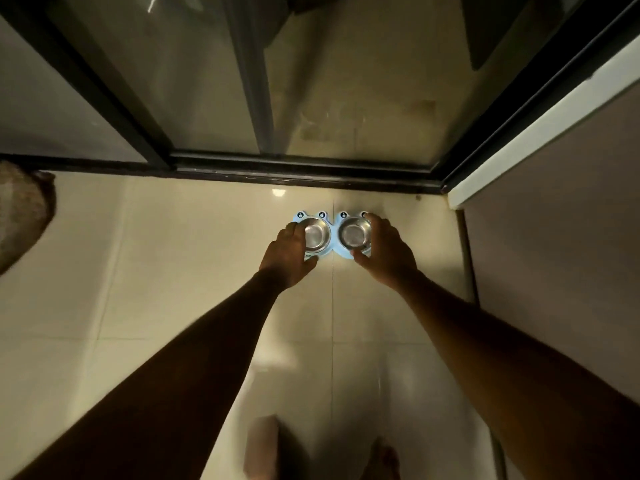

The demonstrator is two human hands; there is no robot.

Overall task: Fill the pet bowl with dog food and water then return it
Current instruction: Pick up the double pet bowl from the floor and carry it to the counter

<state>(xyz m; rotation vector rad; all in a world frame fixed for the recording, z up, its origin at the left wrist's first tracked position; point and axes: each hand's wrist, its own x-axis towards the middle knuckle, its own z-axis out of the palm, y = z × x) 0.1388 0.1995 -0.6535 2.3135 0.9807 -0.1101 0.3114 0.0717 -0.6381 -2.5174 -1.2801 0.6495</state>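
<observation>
Centre frame, on floor [180, 278]: left hand [289, 258] and right hand [384, 252], fingers [373, 223] curled round pet bowl [333, 233] ends. Dishes [317, 235] look empty. Pickup step; next, a level lift.

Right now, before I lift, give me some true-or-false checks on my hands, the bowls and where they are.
1. The left hand and right hand both grip the blue pet bowl stand. True.
2. The left bowl and right bowl hold dog food. False: both steel bowls look empty.
3. The stand is on a counter. False: it is down at the tiled floor.
4. The stand is near the sliding door track. True.
</observation>
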